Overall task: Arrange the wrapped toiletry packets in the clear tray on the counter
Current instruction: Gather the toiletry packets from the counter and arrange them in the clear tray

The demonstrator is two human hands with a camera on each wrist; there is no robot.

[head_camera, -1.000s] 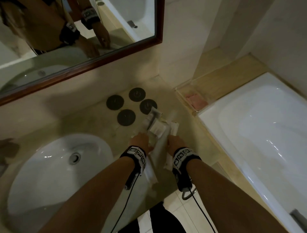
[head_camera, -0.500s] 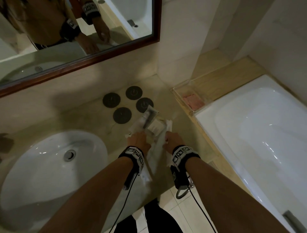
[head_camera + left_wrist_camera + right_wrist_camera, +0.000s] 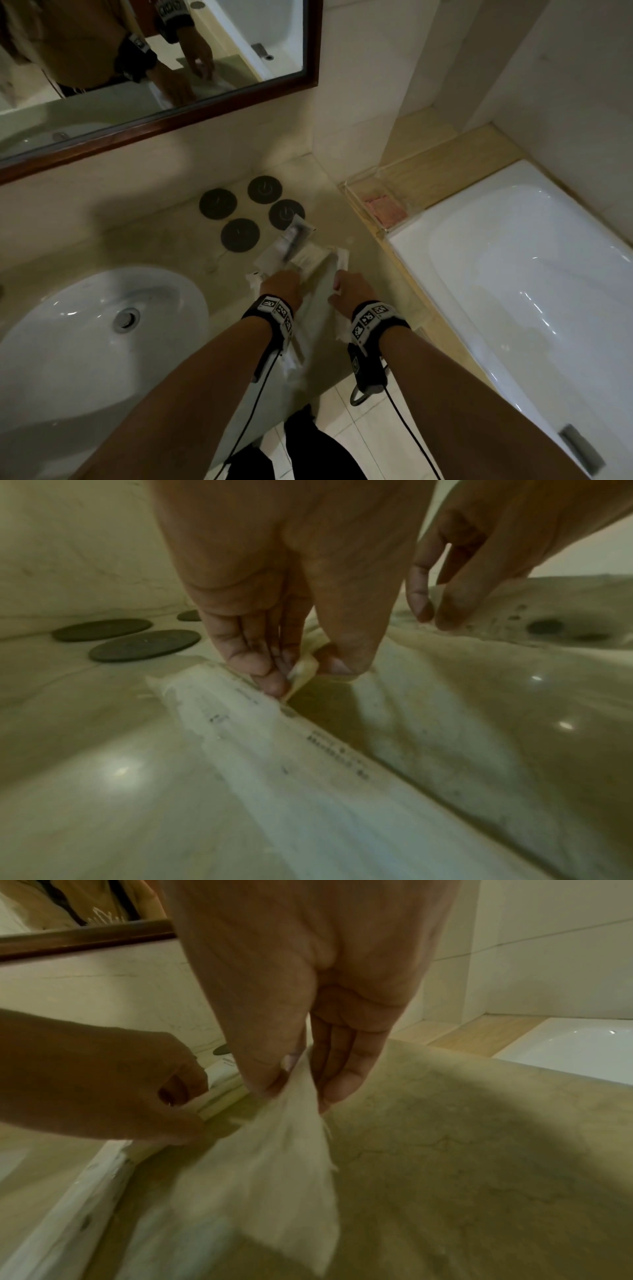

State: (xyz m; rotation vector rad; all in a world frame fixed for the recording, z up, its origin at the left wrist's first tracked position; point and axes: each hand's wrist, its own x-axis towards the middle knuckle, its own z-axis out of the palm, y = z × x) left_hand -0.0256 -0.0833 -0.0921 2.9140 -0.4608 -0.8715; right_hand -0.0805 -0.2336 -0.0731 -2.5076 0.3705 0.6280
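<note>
Item: two wrapped packets, your left hand pinching a long printed packet, your right hand pinching a plain white packet, likely to lay them parallel in the clear tray.

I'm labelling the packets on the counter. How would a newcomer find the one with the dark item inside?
Start at the sink, then go right to four black discs on the counter. Against the nearest discs lies the packet with the dark item, farthest from both hands; its neighbours look plain white.
</note>
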